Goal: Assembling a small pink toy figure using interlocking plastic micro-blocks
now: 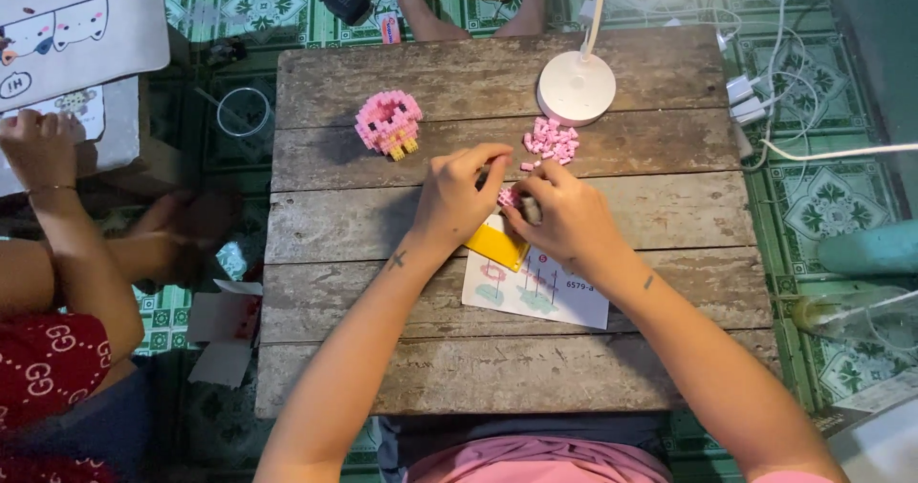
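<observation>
Both my hands meet over the middle of a weathered wooden table (pixel 382 349). My left hand (pixel 457 199) and my right hand (pixel 564 217) pinch a small cluster of pink bricks (pixel 508 197) between their fingertips. Under them lies a yellow plate (pixel 495 245) on a white instruction sheet (pixel 535 292). A finished pink brick figure with yellow feet (pixel 388 122) stands at the back left. A loose pile of pink bricks (pixel 551 141) lies beside a white round lamp base (pixel 575 88).
Another person sits at the left, an arm (pixel 67 244) raised toward a white box (pixel 76 24). Someone's legs (pixel 469 10) show beyond the far table edge. White cables and plugs (pixel 765 100) lie on the green tiled floor at the right.
</observation>
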